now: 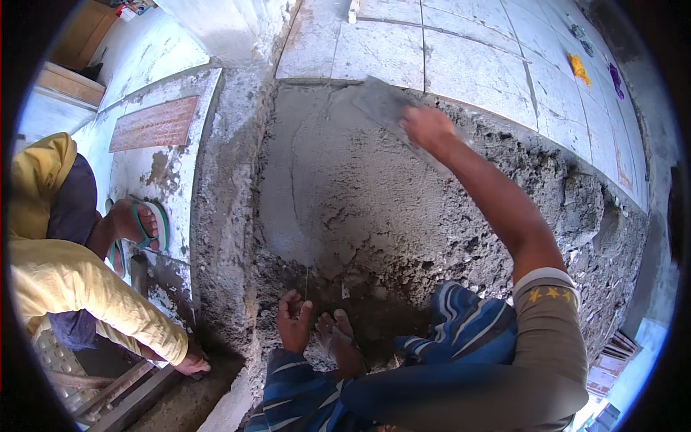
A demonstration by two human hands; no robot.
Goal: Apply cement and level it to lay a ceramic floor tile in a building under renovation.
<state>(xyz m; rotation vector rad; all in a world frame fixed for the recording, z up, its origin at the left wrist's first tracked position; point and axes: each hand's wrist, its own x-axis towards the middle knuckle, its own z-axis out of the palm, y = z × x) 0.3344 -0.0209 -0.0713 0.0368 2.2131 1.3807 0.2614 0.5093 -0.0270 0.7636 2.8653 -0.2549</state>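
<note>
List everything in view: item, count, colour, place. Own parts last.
Flat float: 1, grey, in right hand
Thin string: 1, pale, at left thumb
Mortar bed: 1, grey, centre
Floor tiles: several, white, beyond mortar
Patterned slab: 1, reddish-brown, left
Yellow scrap: 1, yellow, upper right
Purple scrap: 1, purple, right of it
Co-worker: 1, yellow sleeves, left
Sandals: 2, green-white, co-worker's feet
Bars: several, grey-brown, lower left
Striped garment: 1, blue-white, lower centre
Left hand: 1, bare, lower centre
Right hand: 1, bare, upper centre
Foot: 1, bare, beside left hand
</note>
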